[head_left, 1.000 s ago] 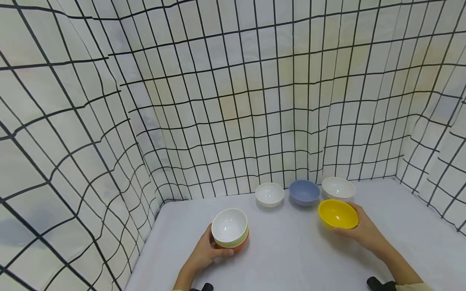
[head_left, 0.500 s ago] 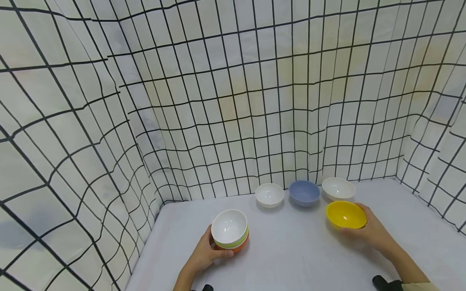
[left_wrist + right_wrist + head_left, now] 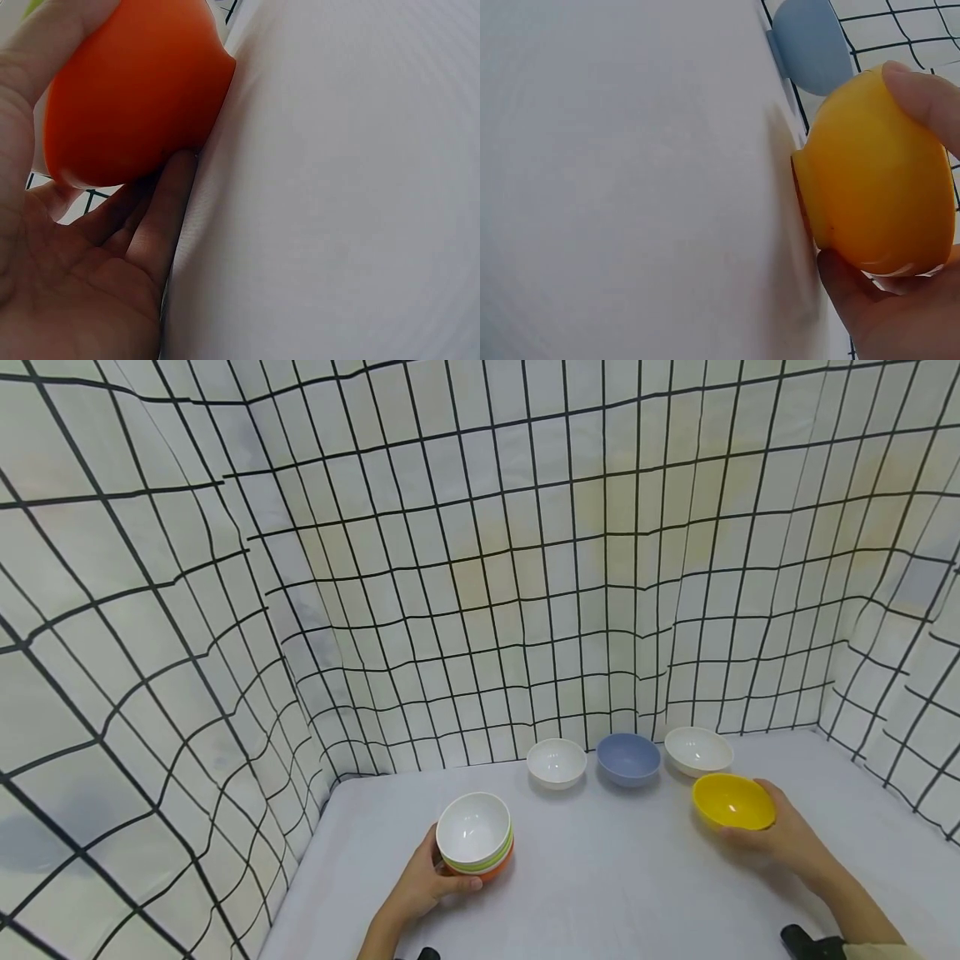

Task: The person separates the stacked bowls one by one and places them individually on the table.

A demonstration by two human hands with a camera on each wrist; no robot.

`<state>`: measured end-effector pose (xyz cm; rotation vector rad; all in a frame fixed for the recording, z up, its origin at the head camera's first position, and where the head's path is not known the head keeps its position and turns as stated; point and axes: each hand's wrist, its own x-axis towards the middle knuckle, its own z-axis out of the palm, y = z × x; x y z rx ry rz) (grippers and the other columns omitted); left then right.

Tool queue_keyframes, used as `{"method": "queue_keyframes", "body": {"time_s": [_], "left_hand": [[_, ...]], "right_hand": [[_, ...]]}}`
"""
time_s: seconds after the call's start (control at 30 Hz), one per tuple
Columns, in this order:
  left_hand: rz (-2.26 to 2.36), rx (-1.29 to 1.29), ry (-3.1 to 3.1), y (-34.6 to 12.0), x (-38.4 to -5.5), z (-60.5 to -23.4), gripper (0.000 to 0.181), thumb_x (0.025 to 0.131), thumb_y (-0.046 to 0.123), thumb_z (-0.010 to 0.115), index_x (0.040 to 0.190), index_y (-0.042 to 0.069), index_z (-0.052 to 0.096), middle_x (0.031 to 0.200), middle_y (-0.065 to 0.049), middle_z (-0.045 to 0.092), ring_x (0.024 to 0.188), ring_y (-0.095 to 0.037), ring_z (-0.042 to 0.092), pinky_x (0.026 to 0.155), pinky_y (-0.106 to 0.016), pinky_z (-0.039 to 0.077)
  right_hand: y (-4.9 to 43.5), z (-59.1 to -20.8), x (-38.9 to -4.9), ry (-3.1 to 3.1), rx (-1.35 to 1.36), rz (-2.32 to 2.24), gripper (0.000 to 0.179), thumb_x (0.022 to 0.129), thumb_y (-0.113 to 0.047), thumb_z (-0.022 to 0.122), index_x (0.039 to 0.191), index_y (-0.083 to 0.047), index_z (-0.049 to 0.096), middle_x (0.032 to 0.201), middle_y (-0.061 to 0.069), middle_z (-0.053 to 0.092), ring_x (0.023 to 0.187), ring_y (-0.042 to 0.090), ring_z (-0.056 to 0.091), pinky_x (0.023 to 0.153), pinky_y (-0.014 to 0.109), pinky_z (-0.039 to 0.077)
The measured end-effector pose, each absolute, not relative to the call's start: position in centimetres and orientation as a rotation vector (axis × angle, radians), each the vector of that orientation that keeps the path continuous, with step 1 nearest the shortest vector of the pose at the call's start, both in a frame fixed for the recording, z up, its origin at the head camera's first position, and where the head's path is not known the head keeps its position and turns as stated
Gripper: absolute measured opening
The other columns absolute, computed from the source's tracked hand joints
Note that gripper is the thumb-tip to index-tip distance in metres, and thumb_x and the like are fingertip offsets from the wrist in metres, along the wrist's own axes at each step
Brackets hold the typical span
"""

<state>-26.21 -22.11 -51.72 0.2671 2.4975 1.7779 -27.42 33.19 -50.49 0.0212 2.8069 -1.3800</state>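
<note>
— Anything in the left hand (image 3: 422,878), lower centre of the head view?
— Yes, a stack of bowls (image 3: 474,842), gripped low between thumb and curled fingers. White on top, green below, orange lowest. Under the thumb, at upper left of the left wrist view: the orange bowl (image 3: 142,97).
— And in the right hand (image 3: 783,845)?
— A yellow bowl (image 3: 733,803), at lower right of the head view, mouth upward. Held between thumb and fingers, with one finger against the foot in the right wrist view.
— Resting on the white table (image 3: 592,893)?
— Cannot tell.
— Anything else nearby?
— Three bowls in a row, right of centre: a white bowl (image 3: 556,764), then a blue bowl (image 3: 628,760), then a second white bowl (image 3: 697,750), just behind the yellow one.
— And farther back?
— A pale wall (image 3: 540,568) with black grid lines, filling the upper frame and both sides.
</note>
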Motion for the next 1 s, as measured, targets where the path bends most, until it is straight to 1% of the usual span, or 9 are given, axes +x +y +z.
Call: {"method": "queue_keyframes", "body": {"time_s": [0.2, 0.5, 0.77, 1.0], "left_hand": [[1.786, 0.246, 2.505, -21.98, -26.09, -51.63, 0.107, 0.066, 0.018, 0.098, 0.154, 0.016, 0.038, 0.153, -0.007, 0.052, 0.148, -0.037, 0.042, 0.126, -0.064, 0.023], [1.786, 0.264, 2.493, -22.08, -26.15, -51.73, 0.108, 0.066, 0.019, 0.098, 0.154, 0.015, 0.037, 0.153, -0.008, 0.052, 0.148, -0.038, 0.041, 0.126, -0.065, 0.02], [1.779, 0.251, 2.462, -22.06, -26.08, -51.48, 0.109, 0.068, 0.021, 0.097, 0.156, 0.014, 0.034, 0.154, -0.011, 0.05, 0.147, -0.04, 0.042, 0.124, -0.065, 0.027], [1.782, 0.243, 2.459, -22.13, -26.14, -51.52, 0.109, 0.067, 0.021, 0.097, 0.156, 0.015, 0.034, 0.154, -0.009, 0.05, 0.146, -0.036, 0.044, 0.125, -0.061, 0.03]], "right_hand": [[33.69, -50.11, -27.4, 2.774, 0.042, -1.374, 0.121, 0.09, -0.044, 0.077, 0.158, 0.009, -0.008, 0.157, 0.044, 0.013, 0.138, 0.06, 0.026, 0.11, 0.081, 0.026], [33.83, -49.82, -27.4, 2.74, 0.06, -1.375, 0.121, 0.091, -0.043, 0.075, 0.157, 0.009, -0.013, 0.156, 0.044, 0.01, 0.137, 0.06, 0.025, 0.11, 0.082, 0.024], [33.77, -49.97, -27.5, 2.746, 0.079, -1.371, 0.123, 0.09, -0.045, 0.075, 0.156, 0.01, -0.013, 0.156, 0.044, 0.011, 0.137, 0.059, 0.025, 0.11, 0.082, 0.024], [33.8, -49.91, -27.63, 2.738, 0.098, -1.373, 0.125, 0.09, -0.047, 0.074, 0.156, 0.011, -0.015, 0.156, 0.045, 0.008, 0.138, 0.061, 0.021, 0.11, 0.083, 0.022]]}}
